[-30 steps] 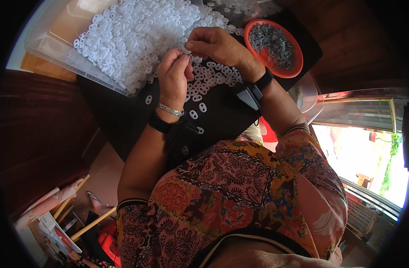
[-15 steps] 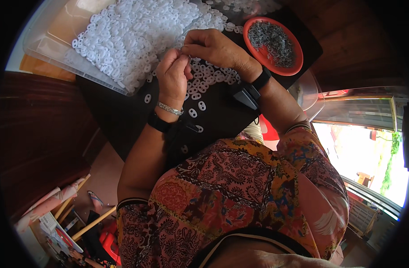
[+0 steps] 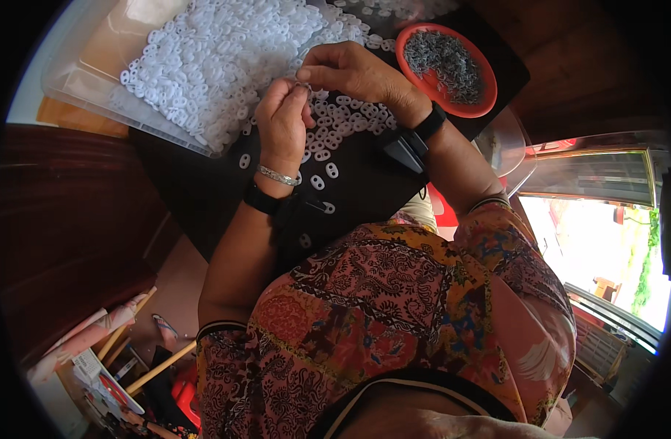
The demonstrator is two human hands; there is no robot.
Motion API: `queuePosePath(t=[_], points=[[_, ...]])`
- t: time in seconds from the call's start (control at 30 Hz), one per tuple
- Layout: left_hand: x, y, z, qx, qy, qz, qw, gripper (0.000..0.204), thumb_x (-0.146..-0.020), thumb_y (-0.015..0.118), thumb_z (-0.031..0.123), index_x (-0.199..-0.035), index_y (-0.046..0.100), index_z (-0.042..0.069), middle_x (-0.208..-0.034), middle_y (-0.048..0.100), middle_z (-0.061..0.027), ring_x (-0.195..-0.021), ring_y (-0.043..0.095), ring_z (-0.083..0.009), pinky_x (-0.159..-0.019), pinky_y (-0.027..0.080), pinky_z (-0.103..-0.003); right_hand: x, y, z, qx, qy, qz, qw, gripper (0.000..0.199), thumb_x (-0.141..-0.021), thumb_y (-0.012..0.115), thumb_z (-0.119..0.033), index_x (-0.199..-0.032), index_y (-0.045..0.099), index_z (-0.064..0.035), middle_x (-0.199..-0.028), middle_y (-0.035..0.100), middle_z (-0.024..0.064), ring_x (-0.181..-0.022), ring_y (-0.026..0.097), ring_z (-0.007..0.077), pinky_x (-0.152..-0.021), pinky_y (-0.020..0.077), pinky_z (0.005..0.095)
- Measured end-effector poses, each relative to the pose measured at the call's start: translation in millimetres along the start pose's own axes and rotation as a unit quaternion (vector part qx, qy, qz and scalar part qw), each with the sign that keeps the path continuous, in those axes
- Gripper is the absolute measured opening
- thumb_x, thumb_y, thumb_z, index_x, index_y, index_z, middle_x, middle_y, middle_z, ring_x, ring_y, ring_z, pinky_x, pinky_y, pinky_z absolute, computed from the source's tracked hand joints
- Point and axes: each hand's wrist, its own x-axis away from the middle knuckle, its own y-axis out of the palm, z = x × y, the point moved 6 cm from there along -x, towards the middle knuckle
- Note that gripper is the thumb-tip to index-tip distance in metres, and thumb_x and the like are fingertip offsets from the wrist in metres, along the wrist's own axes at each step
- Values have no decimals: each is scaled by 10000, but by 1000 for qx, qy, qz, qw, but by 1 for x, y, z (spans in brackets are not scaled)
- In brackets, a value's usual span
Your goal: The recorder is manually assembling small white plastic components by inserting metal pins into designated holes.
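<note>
My left hand (image 3: 282,121) and my right hand (image 3: 350,72) meet fingertip to fingertip over the dark table. Both are closed in a pinch around something tiny; a small greyish bit shows between the tips, but its kind is hidden. Beyond my left hand, a clear plastic bin (image 3: 170,135) holds a big heap of small white oval plastic pieces (image 3: 218,58), each with two holes. More white ovals (image 3: 343,121) lie loose on the table under and beside my hands. To the right of my right hand stands a red bowl (image 3: 489,88) with many small grey metal pieces (image 3: 449,62), seemingly springs.
Several single white ovals (image 3: 318,182) are scattered near the front of the dark table (image 3: 203,183). A clear plastic container (image 3: 507,143) stands beyond my right forearm. Brown wooden furniture (image 3: 72,197) is at the left; a bright opening (image 3: 584,249) lies at the right.
My fingertips stay together with only slight movement, the right fingers a little more lifted. The whole view has shifted slightly. Grey pieces in the bowl look a bit differently spread.
</note>
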Motion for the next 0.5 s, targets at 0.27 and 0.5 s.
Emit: queuePosePath(t=[0.27,0.5], points=[[-2,-3,-10,-18,-9,-16,1000,139,-896,495,155,-836,564,50,-642,506,14,-520,472,-78,-483,357,-201,1,-14,0,14,-67,7,998,243,-877,613,-214,-1019,637,-18,-888,648,43,-842,595,113,-773,474,253],[-2,1,-6,-25,-13,-19,999,161,-873,511,128,-740,527,38,-584,470,10,-496,427,-60,-445,358,-204,2,-8,0,67,-61,-24,996,206,-874,611,-165,-1013,629,-15,-894,652,36,-847,594,103,-780,476,255]])
